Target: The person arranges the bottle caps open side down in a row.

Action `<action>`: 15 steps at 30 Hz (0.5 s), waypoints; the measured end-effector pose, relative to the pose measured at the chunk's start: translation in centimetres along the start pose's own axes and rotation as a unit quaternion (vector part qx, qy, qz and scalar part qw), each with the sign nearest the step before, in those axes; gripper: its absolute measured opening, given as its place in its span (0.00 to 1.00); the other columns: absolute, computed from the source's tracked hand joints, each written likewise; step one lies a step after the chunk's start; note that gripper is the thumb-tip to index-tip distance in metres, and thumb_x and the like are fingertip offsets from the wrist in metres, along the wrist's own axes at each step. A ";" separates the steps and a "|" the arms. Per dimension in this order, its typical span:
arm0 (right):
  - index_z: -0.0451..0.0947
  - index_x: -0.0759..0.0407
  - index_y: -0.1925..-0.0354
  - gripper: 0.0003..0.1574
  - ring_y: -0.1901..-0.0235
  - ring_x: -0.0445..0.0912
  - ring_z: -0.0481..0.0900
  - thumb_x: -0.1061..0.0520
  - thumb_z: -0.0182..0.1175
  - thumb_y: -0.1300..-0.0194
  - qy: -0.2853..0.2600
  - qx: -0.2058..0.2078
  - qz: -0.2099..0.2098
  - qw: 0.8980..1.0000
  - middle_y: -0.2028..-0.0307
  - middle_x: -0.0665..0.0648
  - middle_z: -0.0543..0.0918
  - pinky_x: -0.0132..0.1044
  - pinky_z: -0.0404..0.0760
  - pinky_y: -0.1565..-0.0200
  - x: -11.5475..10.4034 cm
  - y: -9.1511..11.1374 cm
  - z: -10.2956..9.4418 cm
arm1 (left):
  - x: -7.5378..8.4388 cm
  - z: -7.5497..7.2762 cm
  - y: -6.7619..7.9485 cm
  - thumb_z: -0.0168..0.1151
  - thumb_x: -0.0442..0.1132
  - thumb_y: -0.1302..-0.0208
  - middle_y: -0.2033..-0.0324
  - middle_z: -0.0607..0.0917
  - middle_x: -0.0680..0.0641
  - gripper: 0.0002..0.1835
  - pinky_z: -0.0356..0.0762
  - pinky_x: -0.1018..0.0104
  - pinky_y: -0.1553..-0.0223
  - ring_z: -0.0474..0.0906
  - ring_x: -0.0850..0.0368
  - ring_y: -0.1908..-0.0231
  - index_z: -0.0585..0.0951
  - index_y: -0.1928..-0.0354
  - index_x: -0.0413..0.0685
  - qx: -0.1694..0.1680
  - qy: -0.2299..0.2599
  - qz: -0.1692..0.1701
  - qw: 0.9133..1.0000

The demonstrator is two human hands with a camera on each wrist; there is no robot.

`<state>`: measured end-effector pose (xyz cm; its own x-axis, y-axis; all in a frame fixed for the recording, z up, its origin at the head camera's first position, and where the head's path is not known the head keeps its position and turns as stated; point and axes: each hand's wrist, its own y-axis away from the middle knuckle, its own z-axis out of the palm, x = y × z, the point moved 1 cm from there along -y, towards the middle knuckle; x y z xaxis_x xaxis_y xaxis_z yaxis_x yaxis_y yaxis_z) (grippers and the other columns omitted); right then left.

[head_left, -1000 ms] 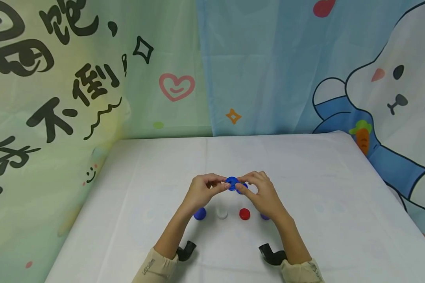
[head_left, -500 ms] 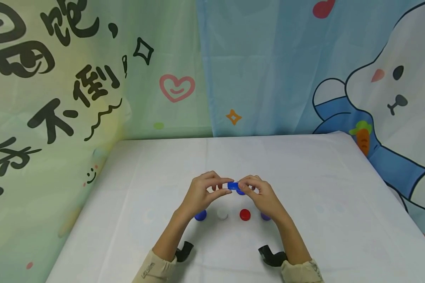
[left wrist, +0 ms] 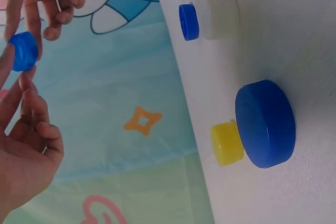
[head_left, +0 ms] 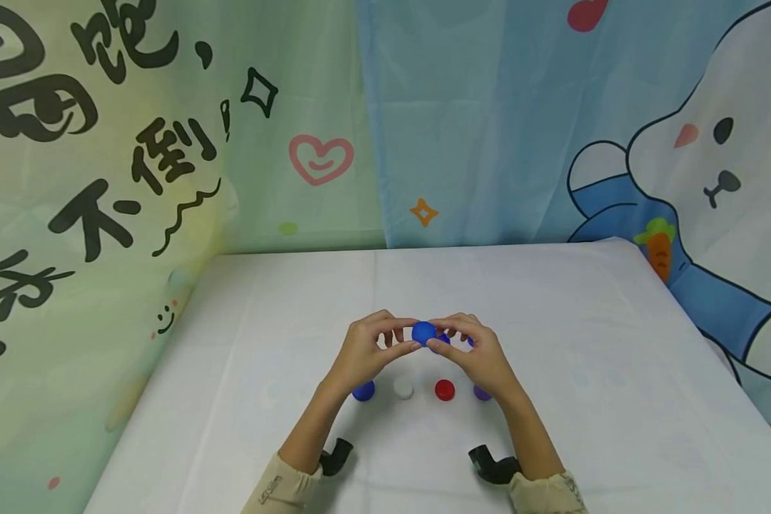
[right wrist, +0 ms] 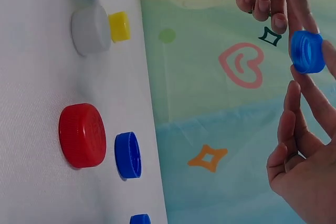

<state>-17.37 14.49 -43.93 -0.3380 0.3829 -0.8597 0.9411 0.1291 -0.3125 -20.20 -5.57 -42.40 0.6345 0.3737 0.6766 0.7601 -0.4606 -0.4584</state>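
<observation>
A blue bottle cap (head_left: 424, 333) is held up above the table between both hands, its smooth top facing the head camera. My left hand (head_left: 374, 343) pinches its left edge with thumb and index finger. On the opposite edge, my right hand (head_left: 467, 345) grips it the same way. In the right wrist view the cap (right wrist: 308, 52) shows its hollow inside, fingertips around its rim. Beneath the hands, a large blue cap (head_left: 363, 390), a white cap (head_left: 403, 388), a red cap (head_left: 445, 390) and a purple cap (head_left: 482, 393) form a row.
Behind that row lie a yellow cap (left wrist: 227, 143) and two smaller blue caps, one (right wrist: 128, 155) beyond the red cap, another (right wrist: 140, 219) farther right. A white cloth (head_left: 283, 300) covers the table. A printed curtain (head_left: 462, 143) hangs behind its far edge.
The blue cap in my fingers has turned over: its hollow side faced the head camera, then it stood edge-on, and now its top shows. Both hands stay nearly in place.
</observation>
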 end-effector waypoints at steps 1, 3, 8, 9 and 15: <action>0.81 0.59 0.55 0.19 0.59 0.49 0.70 0.55 0.67 0.45 0.003 0.001 0.000 1.000 0.64 0.53 0.80 0.45 0.66 0.61 0.0 -0.1 0.0 | -0.1 0.0 0.0 0.69 0.44 0.47 0.76 0.75 0.58 0.16 0.67 0.72 0.76 0.69 0.65 0.75 0.84 0.56 0.49 0.000 -0.001 0.001 1.000; 0.81 0.58 0.54 0.20 0.59 0.47 0.69 0.53 0.67 0.45 0.015 0.004 0.000 1.000 0.63 0.53 0.80 0.44 0.66 0.61 0.1 -0.3 0.1 | -0.3 0.1 -0.2 0.69 0.43 0.47 0.77 0.75 0.58 0.16 0.67 0.72 0.76 0.69 0.65 0.75 0.84 0.56 0.48 -0.001 -0.005 0.000 1.000; 0.81 0.56 0.54 0.22 0.58 0.47 0.68 0.48 0.68 0.47 0.060 0.021 0.011 0.998 0.63 0.55 0.79 0.44 0.67 0.61 0.7 -1.3 0.7 | -1.2 0.2 -0.8 0.68 0.44 0.46 0.78 0.75 0.57 0.16 0.68 0.72 0.76 0.70 0.63 0.76 0.84 0.56 0.47 -0.005 -0.040 -0.023 0.999; 0.82 0.56 0.54 0.22 0.59 0.47 0.68 0.48 0.68 0.47 0.071 0.026 0.015 0.997 0.63 0.55 0.79 0.44 0.68 0.61 0.9 -1.5 0.9 | -1.4 0.3 -1.0 0.68 0.44 0.46 0.78 0.74 0.57 0.16 0.68 0.72 0.77 0.70 0.63 0.76 0.84 0.55 0.47 -0.007 -0.053 -0.031 0.998; 0.82 0.55 0.55 0.22 0.60 0.48 0.69 0.47 0.68 0.47 0.144 0.020 0.055 0.988 0.64 0.55 0.79 0.41 0.68 0.62 2.5 -2.8 2.4 | -3.1 1.2 -1.8 0.67 0.47 0.45 0.79 0.75 0.57 0.17 0.66 0.73 0.78 0.69 0.63 0.78 0.84 0.55 0.48 -0.050 -0.148 -0.094 0.983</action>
<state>-20.85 12.93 -46.17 -0.2116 0.6380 -0.7404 0.9689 0.0376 -0.2445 -23.38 -4.94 -44.36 0.5081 0.6715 0.5394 0.8598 -0.4318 -0.2724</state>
